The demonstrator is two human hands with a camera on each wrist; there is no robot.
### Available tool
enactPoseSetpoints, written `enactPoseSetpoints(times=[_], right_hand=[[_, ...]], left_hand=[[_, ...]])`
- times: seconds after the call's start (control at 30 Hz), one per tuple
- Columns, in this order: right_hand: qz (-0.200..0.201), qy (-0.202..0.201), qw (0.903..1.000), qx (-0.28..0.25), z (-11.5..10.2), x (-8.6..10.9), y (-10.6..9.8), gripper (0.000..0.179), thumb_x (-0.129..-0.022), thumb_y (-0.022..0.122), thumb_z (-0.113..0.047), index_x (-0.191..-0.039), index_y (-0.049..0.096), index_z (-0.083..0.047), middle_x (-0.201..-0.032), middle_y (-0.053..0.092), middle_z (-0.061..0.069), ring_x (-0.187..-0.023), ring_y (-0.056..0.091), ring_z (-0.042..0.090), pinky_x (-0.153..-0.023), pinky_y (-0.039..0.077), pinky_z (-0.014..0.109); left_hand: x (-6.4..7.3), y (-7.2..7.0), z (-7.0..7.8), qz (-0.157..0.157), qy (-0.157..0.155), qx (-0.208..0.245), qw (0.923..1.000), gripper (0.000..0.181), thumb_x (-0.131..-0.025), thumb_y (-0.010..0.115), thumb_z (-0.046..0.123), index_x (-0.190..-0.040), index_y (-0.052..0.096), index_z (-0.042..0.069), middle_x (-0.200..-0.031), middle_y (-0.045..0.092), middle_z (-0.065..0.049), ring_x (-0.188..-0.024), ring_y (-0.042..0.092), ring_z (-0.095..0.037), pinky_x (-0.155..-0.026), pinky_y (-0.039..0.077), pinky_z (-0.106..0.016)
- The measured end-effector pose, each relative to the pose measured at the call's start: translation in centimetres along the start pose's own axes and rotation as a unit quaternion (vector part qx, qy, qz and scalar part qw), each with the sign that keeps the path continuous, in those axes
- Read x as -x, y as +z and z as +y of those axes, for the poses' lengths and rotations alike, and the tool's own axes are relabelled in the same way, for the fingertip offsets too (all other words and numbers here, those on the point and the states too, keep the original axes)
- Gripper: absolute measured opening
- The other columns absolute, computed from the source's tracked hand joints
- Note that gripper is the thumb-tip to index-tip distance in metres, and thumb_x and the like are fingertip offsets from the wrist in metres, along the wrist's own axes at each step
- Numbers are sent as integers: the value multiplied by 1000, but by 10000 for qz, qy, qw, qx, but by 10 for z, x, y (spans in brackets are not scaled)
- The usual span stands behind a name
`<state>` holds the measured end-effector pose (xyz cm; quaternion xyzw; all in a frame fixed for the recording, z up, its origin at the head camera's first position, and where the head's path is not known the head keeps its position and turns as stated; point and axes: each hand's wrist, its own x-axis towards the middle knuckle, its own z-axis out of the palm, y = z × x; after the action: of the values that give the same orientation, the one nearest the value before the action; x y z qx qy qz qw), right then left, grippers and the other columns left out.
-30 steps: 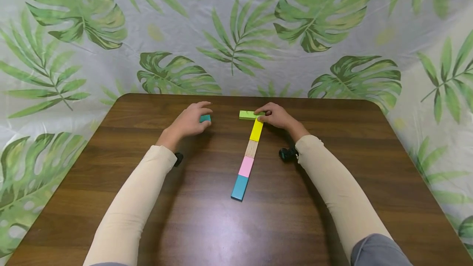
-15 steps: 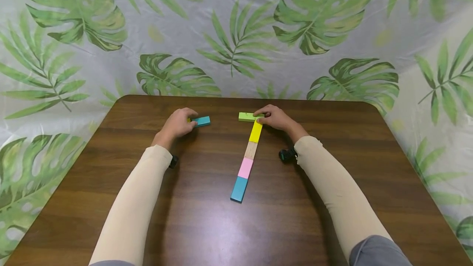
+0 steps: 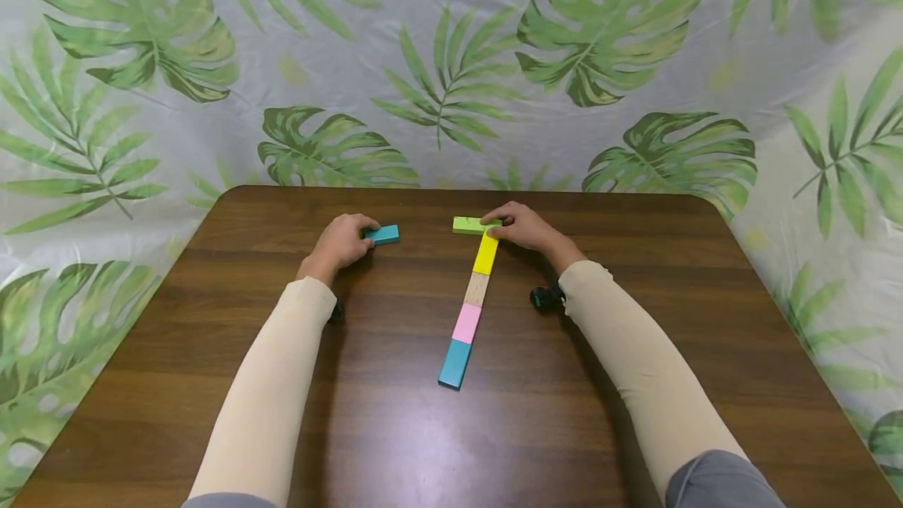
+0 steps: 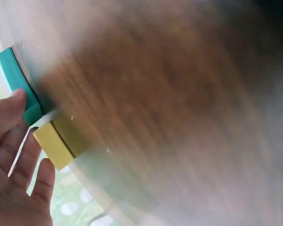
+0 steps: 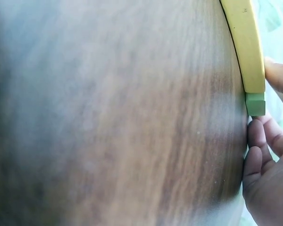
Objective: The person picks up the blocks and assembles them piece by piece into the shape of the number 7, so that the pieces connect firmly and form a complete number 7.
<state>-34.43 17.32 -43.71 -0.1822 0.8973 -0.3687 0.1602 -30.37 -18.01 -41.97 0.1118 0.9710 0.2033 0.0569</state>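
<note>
In the head view my left hand pinches the left end of a teal block lying on the table. The left wrist view shows the thumb on that teal block, with a yellow block by the other fingers; the hand hides this yellow one in the head view. My right hand holds the right end of a lime-green block, thumb right where it meets another yellow block. From there a row continues toward me: a bare wood block, a pink block and a darker teal block.
The dark wooden table has rounded far corners. Behind it hangs a leaf-printed curtain. Each wrist carries a small black camera, the right one showing plainly.
My left hand has moved left from over the teal block to grip its left end, and its fingers have closed in. My right hand stays at the green block.
</note>
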Motion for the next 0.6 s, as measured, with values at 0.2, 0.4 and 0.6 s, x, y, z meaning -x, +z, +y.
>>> enactPoseSetpoints(times=[0.2, 0.4, 0.6], right_hand=[[-38, 35, 10000, 24, -1, 1, 0, 33, -90, 57, -27, -123, 58, -20, -137, 37, 10, -96, 35, 24, -79, 32, 38], [-40, 81, 10000, 42, -2, 1, 1, 33, -91, 56, -28, -123, 58, -21, -138, 36, 10, -98, 36, 24, -82, 34, 39], [-48, 37, 10000, 39, -3, 1, -1, 34, -91, 56, -27, -124, 58, -19, -137, 37, 11, -96, 34, 25, -79, 31, 39]], left_hand=[[-1, 0, 0, 0, -77, 65, 9999, 35, -89, 57, 17, -124, 57, 14, -134, 51, -9, -126, 42, -33, -103, 34, -50], [-3, 1, 2, 74, -133, 104, 9998, 34, -88, 58, 17, -123, 58, 16, -133, 52, -8, -123, 46, -33, -100, 37, -49], [-8, -1, 4, 59, -188, 88, 9998, 34, -88, 59, 18, -122, 59, 18, -133, 53, -7, -121, 47, -32, -99, 39, -49]])
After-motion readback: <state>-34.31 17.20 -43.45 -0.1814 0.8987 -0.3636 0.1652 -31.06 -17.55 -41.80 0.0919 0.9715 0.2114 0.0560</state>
